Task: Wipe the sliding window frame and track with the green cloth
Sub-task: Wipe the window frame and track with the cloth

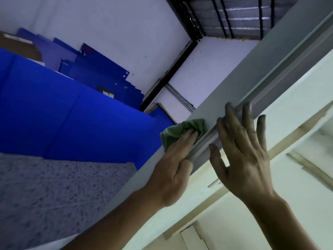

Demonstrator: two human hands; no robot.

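Observation:
A grey window frame [239, 69] runs diagonally from lower left to upper right, with a ridged track [281, 69] along its right side. My left hand [173, 166] presses a crumpled green cloth [182, 131] flat against the frame's broad face, fingers lying over the cloth, just left of the track. My right hand [241, 150] rests with spread fingers on the track and the pale surface beside it, holding nothing. The cloth's lower part is hidden under my left hand.
Blue panels [72, 114] and stacked blue sheets [100, 65] lie left of the frame, with a speckled grey floor [54, 192] below them. A dark barred window [225, 17] sits at the top. Pale wall panels with wooden strips [306, 165] fill the right side.

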